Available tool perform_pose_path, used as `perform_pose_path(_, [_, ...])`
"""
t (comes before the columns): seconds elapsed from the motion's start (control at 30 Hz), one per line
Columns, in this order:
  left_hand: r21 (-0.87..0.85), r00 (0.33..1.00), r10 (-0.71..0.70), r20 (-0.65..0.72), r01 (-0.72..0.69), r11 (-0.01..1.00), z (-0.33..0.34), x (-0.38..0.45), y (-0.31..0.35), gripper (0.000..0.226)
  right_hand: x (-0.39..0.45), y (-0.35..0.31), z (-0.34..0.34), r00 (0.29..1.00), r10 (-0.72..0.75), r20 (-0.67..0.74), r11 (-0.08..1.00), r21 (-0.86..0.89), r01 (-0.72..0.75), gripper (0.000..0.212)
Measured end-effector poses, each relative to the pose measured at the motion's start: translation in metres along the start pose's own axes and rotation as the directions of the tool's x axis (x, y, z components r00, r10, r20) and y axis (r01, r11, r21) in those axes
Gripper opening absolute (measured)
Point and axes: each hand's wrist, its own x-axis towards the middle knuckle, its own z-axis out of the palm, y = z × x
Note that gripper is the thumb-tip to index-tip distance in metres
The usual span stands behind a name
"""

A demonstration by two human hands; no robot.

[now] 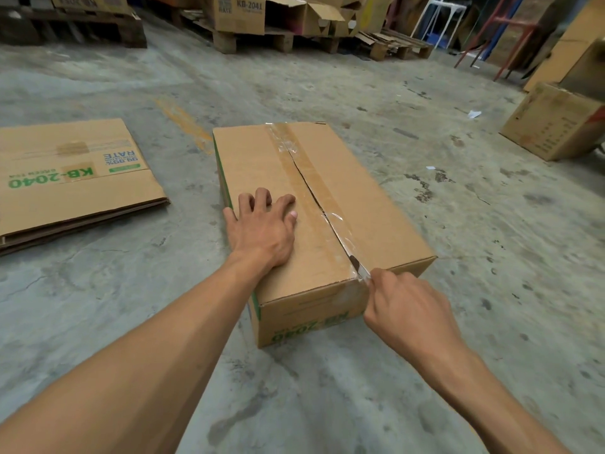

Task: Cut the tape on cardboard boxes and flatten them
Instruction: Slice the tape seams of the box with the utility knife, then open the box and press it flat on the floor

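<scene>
A closed cardboard box (370, 204) printed KB-2040 sits on the concrete floor in front of me. Clear tape (296, 158) runs along its top seam, and the seam shows a dark slit from the middle down to the near edge. My left hand (262, 229) presses on the box's left flap with fingers spread. At the near end of the seam my right hand (406, 312) grips a small blade (358, 268), whose tip sits in the tape at the top edge. The blade's handle is hidden in my fist.
A flattened KB-2040 box (72, 178) lies on the floor to the left. Another brown box (553, 122) stands at the right. Wooden pallets (248, 37) with open boxes line the back, with red metal legs (510, 37) at the far right.
</scene>
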Motion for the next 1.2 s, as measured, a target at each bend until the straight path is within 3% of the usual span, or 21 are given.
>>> perform_pose_path(0.23, [0.024, 0.995, -0.05, 0.088, 0.048, 0.999, 0.0, -0.017, 0.023, 0.061, 0.005, -0.002, 0.012, 0.995, 0.075, -0.07, 0.991, 0.119, -0.066, 0.011])
perform_pose_path(0.47, [0.026, 0.997, -0.052, 0.064, 0.05, 0.998, 0.004, -0.023, 0.025, 0.064, -0.02, 0.011, 0.025, 0.988, 0.103, -0.117, 0.977, 0.196, -0.079, 0.02])
perform_pose_path(0.67, [-0.007, 0.999, -0.006, 0.05, 0.007, 1.0, 0.002, -0.016, 0.016, 0.061, -0.047, 0.021, 0.069, 0.96, 0.014, -0.279, 0.955, 0.289, 0.071, 0.026])
perform_pose_path(0.73, [-0.007, 0.998, 0.012, 0.061, -0.012, 1.0, 0.001, -0.014, 0.013, 0.058, -0.061, 0.022, 0.091, 0.98, -0.115, -0.165, 0.944, 0.29, 0.16, 0.03])
perform_pose_path(0.8, [-0.001, 0.997, 0.03, 0.07, -0.03, 1.0, 0.002, -0.015, 0.012, 0.057, -0.069, 0.017, 0.114, 0.958, -0.279, 0.057, 0.927, 0.275, 0.254, 0.034])
perform_pose_path(0.87, [0.004, 0.996, 0.034, 0.078, -0.034, 0.999, 0.001, -0.016, 0.013, 0.058, -0.069, 0.007, 0.134, 0.859, -0.455, 0.232, 0.87, 0.319, 0.375, 0.03])
perform_pose_path(0.93, [0.007, 0.996, 0.03, 0.085, -0.031, 0.999, 0.001, -0.017, 0.013, 0.058, -0.069, -0.009, 0.143, 0.757, -0.595, 0.271, 0.791, 0.363, 0.492, 0.024])
perform_pose_path(1.0, [0.003, 0.996, 0.029, 0.087, -0.03, 1.0, 0.0, -0.018, 0.013, 0.058, -0.068, -0.018, 0.149, 0.734, -0.634, 0.244, 0.757, 0.391, 0.523, 0.029])
perform_pose_path(1.1, [-0.004, 0.996, 0.034, 0.085, -0.034, 0.999, -0.001, -0.02, 0.013, 0.057, -0.059, -0.017, 0.141, 0.817, -0.549, 0.177, 0.759, 0.515, 0.398, 0.046])
perform_pose_path(1.17, [-0.004, 0.996, 0.041, 0.084, -0.041, 0.999, -0.001, -0.021, 0.012, 0.058, -0.046, -0.009, 0.125, 0.885, -0.456, -0.096, 0.72, 0.546, 0.429, 0.035])
perform_pose_path(1.2, [-0.008, 0.995, 0.048, 0.082, -0.047, 0.999, -0.001, -0.021, 0.011, 0.058, -0.037, -0.002, 0.113, 0.887, -0.373, -0.273, 0.72, 0.519, 0.462, 0.03])
